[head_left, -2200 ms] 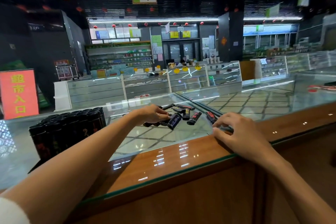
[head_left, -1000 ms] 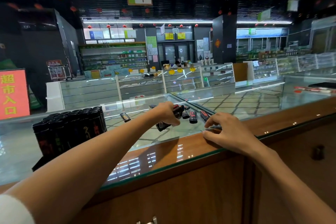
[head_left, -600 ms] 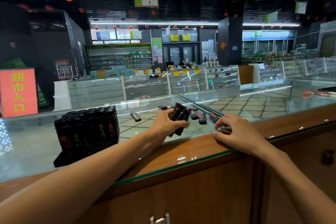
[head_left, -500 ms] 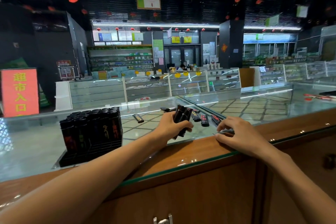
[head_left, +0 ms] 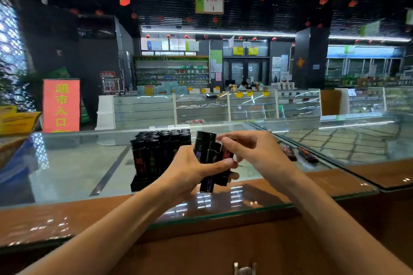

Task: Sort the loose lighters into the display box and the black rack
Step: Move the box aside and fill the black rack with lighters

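My left hand (head_left: 190, 169) grips a bunch of black lighters (head_left: 210, 158), held upright above the counter's front edge. My right hand (head_left: 252, 149) reaches in from the right, its fingers curled at the top of the bunch and touching it; what they pinch is hidden. The black rack (head_left: 154, 158), filled with upright black lighters, stands on the glass just left of and behind my left hand. Two loose lighters (head_left: 299, 154) lie on the glass to the right. No display box can be made out.
The glass counter (head_left: 73, 169) has a wooden front band (head_left: 312, 187). A second glass top meets it at a seam on the right. Shop counters and shelves stand far behind, with a red sign at the left.
My left hand has brought the bunch of lighters nearer and to the left, beside the rack. My right hand has left the counter edge and come up to the bunch. The view has swung left.
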Demonstrator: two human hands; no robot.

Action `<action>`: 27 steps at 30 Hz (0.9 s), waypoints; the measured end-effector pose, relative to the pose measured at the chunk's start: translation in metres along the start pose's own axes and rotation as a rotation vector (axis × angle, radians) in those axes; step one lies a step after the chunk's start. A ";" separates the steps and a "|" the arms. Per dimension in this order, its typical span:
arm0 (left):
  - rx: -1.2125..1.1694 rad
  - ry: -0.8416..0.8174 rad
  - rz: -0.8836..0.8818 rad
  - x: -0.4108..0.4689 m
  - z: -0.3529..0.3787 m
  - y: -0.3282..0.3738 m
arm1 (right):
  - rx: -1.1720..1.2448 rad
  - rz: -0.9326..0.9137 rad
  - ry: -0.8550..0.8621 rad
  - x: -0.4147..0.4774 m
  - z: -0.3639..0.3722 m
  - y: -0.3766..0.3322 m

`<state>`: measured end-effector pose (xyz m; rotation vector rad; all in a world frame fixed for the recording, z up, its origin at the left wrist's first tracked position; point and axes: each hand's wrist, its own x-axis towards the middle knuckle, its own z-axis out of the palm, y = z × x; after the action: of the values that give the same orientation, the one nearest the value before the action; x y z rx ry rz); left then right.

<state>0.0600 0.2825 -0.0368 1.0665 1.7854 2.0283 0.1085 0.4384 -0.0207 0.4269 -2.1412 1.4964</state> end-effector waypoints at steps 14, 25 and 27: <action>0.076 0.180 0.001 -0.052 -0.085 0.007 | -0.056 -0.011 -0.316 0.037 0.063 -0.017; 0.018 0.536 0.129 -0.062 -0.136 0.022 | 0.236 0.189 -0.300 0.039 0.032 0.004; 0.016 0.562 0.101 -0.063 -0.139 0.022 | 0.491 0.308 -0.248 0.034 0.034 0.015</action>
<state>0.0200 0.1338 -0.0378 0.6320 2.0253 2.5657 0.0655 0.4122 -0.0232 0.4845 -2.0731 2.2653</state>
